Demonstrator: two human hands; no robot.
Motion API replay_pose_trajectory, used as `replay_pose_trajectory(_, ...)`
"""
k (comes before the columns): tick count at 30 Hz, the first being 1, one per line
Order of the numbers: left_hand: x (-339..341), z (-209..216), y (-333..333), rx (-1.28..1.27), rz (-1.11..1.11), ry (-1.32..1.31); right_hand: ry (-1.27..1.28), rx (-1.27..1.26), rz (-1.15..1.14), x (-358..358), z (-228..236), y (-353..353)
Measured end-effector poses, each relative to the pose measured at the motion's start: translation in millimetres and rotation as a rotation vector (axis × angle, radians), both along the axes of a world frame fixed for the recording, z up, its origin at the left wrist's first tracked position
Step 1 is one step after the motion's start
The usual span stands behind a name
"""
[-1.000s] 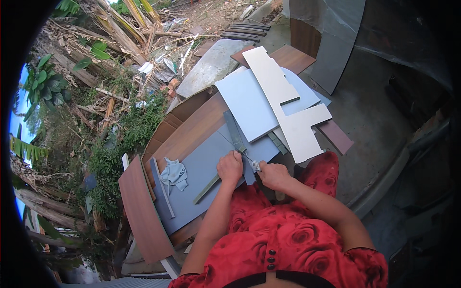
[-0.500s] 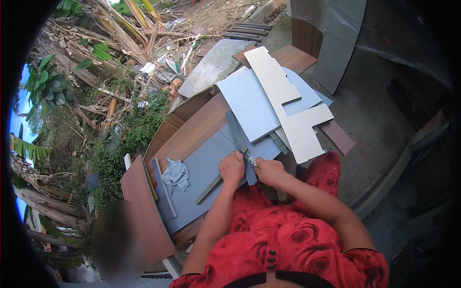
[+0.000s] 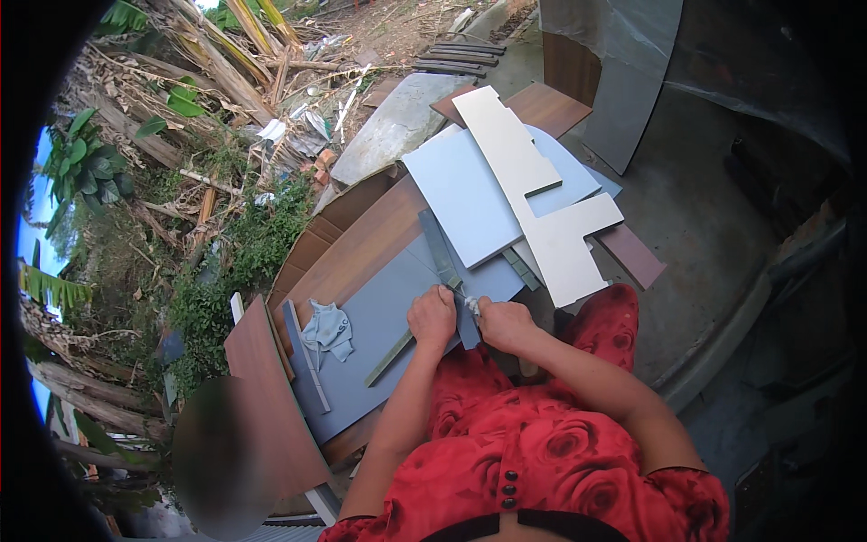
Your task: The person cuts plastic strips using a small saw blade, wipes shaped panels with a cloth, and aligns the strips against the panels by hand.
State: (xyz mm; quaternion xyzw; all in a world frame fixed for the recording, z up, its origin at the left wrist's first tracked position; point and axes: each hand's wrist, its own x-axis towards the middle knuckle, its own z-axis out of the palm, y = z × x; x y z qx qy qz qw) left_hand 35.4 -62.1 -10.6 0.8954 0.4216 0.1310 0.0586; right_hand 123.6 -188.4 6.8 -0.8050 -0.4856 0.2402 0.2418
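Note:
My left hand (image 3: 432,313) is closed round a narrow greenish strip (image 3: 391,359), whose lower end slants out toward the near left. Close by on the right, my right hand (image 3: 507,326) grips a thin tool with a white-wrapped handle (image 3: 472,305). The tool's slim tip points at the strip by my left fingers; its exact kind cannot be made out. Beneath both hands a longer grey strip (image 3: 437,246) runs from the far side toward my lap. Under it lies a grey board (image 3: 379,307).
A pale blue cloth (image 3: 327,330) and a narrow strip (image 3: 305,357) lie on the board's left. Beyond my right hand are stacked white panels (image 3: 465,194) and a notched cream panel (image 3: 519,172). A brown panel (image 3: 271,397) leans at the left, near plants.
The view has shifted slightly, so the boards and panels sit a little further left. Both hands keep their grip in nearly the same place.

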Motion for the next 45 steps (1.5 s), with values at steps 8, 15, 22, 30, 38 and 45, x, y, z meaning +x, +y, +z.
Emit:
replay_pose_trajectory(8,-0.7,1.9,0.9,-0.03,0.011,0.023,0.011,-0.059,0.0,-8.2,5.9,-48.7)
replay_pose_trajectory(15,-1.2,1.0,1.3,-0.019,-0.005,0.011,0.0,-0.043,0.0,-5.4,7.2,-42.0)
replay_pose_trajectory(22,1.0,0.8,0.0,-0.038,0.02,0.031,-0.005,-0.014,0.006,-1.2,3.0,-5.8)
replay_pose_trajectory(30,-1.4,1.0,2.6,-0.038,0.025,0.013,0.019,-0.06,-0.027,-12.4,-1.8,-88.2)
replay_pose_trajectory(38,2.1,1.5,-1.0,-0.033,0.025,-0.001,-0.004,0.025,-0.018,-2.2,-3.6,-8.0)
replay_pose_trajectory(45,1.2,0.5,1.1,-0.032,0.025,-0.007,0.007,-0.048,-0.024,-9.7,-3.1,-72.3)
